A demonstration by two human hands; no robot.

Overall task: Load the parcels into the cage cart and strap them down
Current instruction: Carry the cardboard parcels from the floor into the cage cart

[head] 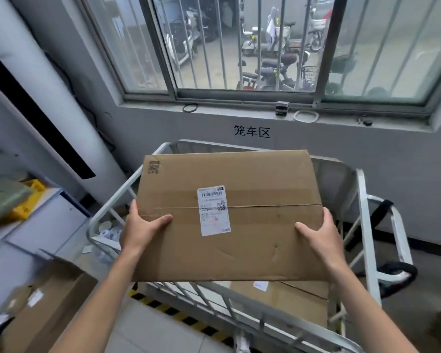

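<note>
At the far left, a yellow bin (29, 200) is seen on a shelf, partly covered by a blurred green bundle (3, 197), and a tall white unit (36, 110) with a dark slot is stood against the wall behind them. Low on the floor, an open cardboard box (43, 309) is placed, and a strip of black-and-yellow tape (163, 307) is laid on the floor beside it. The left edge of a large brown parcel (252, 245) is gripped by the left hand (140, 230), with the thumb laid across the top face and the fingers hidden below. The parcel is held flat, slightly tilted, above the open top of the grey metal cage cart (364, 225), over its near rail. A white shipping label (213, 210) is stuck across the taped seam at the middle of the top face. Below the held parcel, a second parcel (290, 296) is seen lying inside the cart. The right edge is gripped in the same way by the right hand (321, 238), thumb on top, fingers out of sight underneath. At the far right, a black strap (383, 206) is wrapped round the cart's outer rail. Behind the cart, a barred window (239, 47) is set in the wall.
</note>
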